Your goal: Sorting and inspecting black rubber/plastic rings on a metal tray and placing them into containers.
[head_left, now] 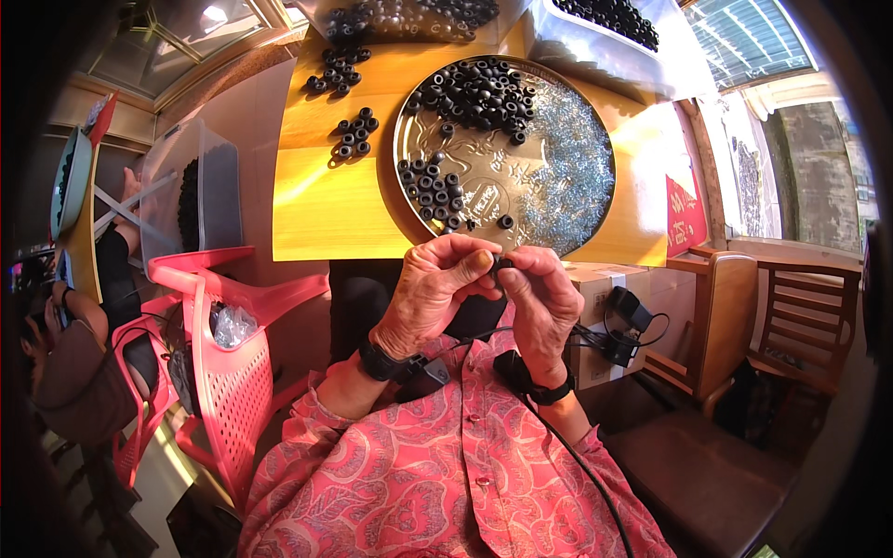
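Note:
My left hand (430,296) and my right hand (546,305) meet just off the table's front edge. Both have thumb and forefinger pinched on a small black ring-like part (503,263), largely covered by my fingertips. Beyond them a round metal tray (473,156) with an etched pattern rests on the yellow table (326,209). A heap of black rings (479,93) fills its far side, and a smaller cluster of black rings (431,191) lies at its left. Many tiny clear bluish pieces (572,167) cover its right part. One black ring (505,222) sits alone near the front rim.
Loose black rings (353,135) lie left of the tray. Translucent bins (586,58) of black parts stand at the back. Pink plastic chairs (237,381) and another person (79,349) are at left. At right are a cardboard box (595,365) and wooden chairs (730,321).

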Demonstrator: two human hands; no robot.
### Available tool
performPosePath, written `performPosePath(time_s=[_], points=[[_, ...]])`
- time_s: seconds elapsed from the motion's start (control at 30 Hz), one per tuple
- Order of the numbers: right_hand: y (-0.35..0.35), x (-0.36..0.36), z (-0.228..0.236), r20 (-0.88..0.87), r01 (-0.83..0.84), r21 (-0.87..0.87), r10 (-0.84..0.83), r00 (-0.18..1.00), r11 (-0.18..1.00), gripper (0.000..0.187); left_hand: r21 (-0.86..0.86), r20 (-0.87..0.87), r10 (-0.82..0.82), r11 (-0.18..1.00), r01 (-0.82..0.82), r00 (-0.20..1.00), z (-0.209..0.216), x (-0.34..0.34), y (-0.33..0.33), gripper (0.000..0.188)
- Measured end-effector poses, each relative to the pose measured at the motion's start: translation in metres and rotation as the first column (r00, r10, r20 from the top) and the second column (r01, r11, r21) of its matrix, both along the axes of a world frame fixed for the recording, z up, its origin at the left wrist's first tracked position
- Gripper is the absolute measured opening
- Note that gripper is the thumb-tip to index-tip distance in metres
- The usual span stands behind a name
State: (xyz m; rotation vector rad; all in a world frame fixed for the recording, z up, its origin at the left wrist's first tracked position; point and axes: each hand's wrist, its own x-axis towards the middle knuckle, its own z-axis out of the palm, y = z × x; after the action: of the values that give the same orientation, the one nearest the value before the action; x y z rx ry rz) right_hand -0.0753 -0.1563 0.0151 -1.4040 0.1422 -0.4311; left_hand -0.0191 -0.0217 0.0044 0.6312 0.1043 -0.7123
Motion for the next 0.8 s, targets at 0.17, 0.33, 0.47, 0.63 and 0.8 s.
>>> performPosePath(time_s=[0.17,0.33,0.47,0.63,0.8], points=[[0.003,-0.002,0.003,-0.020,-0.009,0.126,0.012,1.000,0.992,0.020,0.007,0.013,0.013,1.000,-0.014,1.000,-0.001,-0.002,0.000,0.021],[0.003,-0.001,-0.002,-0.024,0.012,0.092,-0.010,1.000,0.996,0.020,0.082,0.066,0.023,0.996,-0.028,0.998,0.002,-0.001,0.001,0.022],[0.003,0.001,-0.001,-0.015,0.022,0.048,-0.021,1.000,0.999,0.020,0.202,0.124,0.045,0.977,-0.070,0.991,0.009,-0.001,0.000,0.021],[-0.001,0.001,0.002,-0.050,-0.022,-0.010,0.022,0.999,1.000,0.019,0.280,0.172,0.060,0.954,-0.107,0.983,0.011,-0.002,0.003,0.018],[-0.005,0.002,0.003,-0.063,-0.074,-0.097,0.068,0.996,0.992,0.019,0.381,0.248,-0.005,0.920,-0.093,0.969,0.016,0.000,0.010,0.016]])
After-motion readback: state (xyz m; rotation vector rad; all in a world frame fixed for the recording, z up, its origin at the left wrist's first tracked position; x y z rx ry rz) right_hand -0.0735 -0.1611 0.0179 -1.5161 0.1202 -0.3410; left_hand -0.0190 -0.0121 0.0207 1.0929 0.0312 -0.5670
